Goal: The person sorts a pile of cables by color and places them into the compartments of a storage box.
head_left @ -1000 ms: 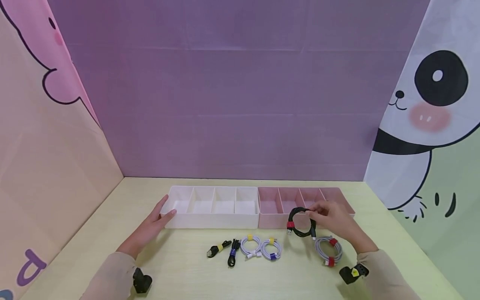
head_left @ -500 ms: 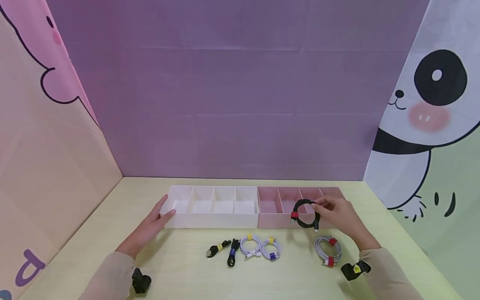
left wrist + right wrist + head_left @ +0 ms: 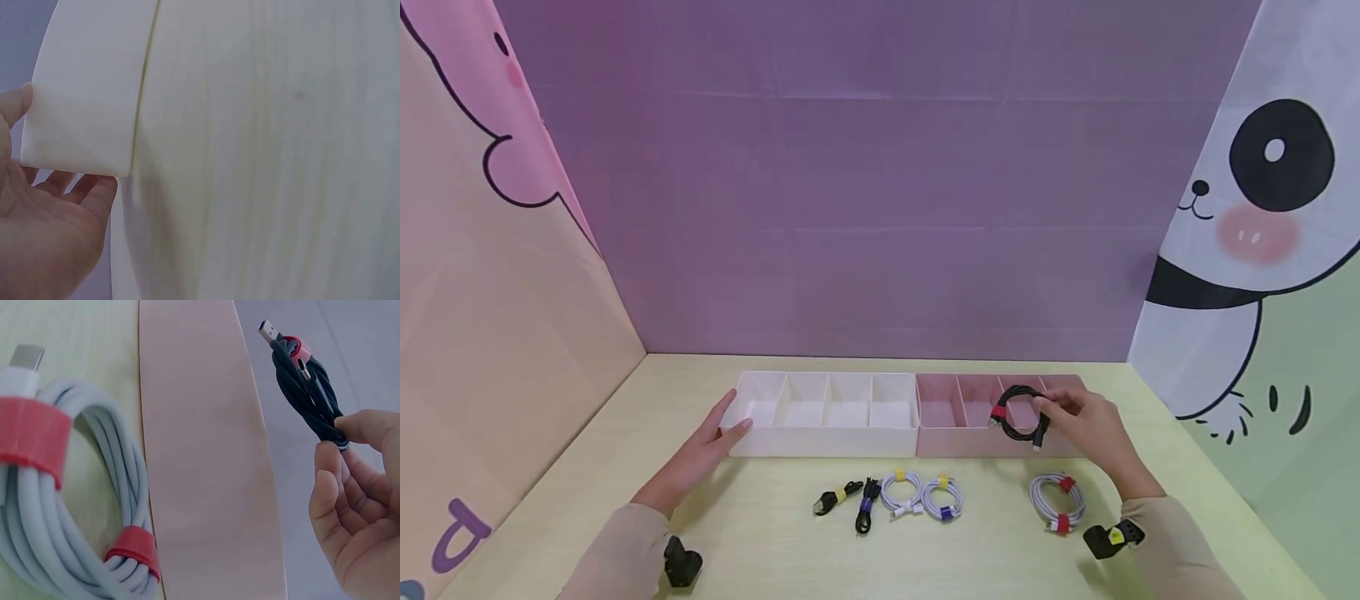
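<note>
A coiled black USB cable (image 3: 1022, 414) with a red strap hangs from my right hand (image 3: 1090, 429), pinched between thumb and fingertips. It overlaps the pink divided box (image 3: 1000, 442) in the head view; in the right wrist view the USB cable (image 3: 306, 387) stands beyond the box's upper edge. My left hand (image 3: 703, 454) rests against the left end of the white divided box (image 3: 823, 442), thumb near the front rim. In the left wrist view, the left hand's fingers (image 3: 97, 200) lie along the end wall. A grey coiled cable (image 3: 125, 462) with red straps lies below my right hand.
The two boxes stand end to end. In front lie a small black cable with a yellow strap (image 3: 838, 497), a black cable with a blue strap (image 3: 867, 505), and two pale coiled cables, one left (image 3: 901, 492) and one right (image 3: 942, 498). A purple backdrop (image 3: 880, 183) rises behind.
My right hand has lifted the black cable up and slightly right, away from beside the grey coil to over the pink box's front. My left hand has stayed still.
</note>
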Tool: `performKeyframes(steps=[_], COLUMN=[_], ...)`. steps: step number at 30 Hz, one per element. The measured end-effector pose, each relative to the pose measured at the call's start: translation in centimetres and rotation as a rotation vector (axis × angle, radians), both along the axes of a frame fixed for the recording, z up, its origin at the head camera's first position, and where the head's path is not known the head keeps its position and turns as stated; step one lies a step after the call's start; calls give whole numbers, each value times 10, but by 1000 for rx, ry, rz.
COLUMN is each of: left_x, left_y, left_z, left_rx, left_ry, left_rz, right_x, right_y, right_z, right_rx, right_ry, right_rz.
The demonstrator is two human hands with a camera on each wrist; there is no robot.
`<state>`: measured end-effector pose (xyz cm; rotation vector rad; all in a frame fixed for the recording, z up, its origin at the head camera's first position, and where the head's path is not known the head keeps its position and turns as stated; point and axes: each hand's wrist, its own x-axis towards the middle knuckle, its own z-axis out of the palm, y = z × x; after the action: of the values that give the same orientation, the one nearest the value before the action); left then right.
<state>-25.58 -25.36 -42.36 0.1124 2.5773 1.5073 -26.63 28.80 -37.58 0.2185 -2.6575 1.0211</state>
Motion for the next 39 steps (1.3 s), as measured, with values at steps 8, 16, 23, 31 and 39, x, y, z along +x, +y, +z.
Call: performKeyframes(steps=[8,16,23,31,39], left_x=[-1,-2,-3,-3,-2], left_y=[1,1,0,0,-1], left_z=[0,-1,-2,-2,-4], left_rx=[17,12,10,13,8], left_ry=[-8,-12,-8,-5,-7], left_rz=[8,5,4,9,14], right_x=[-1,-3,-6,-10,-15], right_y=[3,6,11,14,16], right_z=[1,2,2,0,0], right_rx=[-66,-87,-82,-97,-89], right_ry=[-19,-22,-5,-8,-4], right_rz=[-29,-47,-65,-85,-112])
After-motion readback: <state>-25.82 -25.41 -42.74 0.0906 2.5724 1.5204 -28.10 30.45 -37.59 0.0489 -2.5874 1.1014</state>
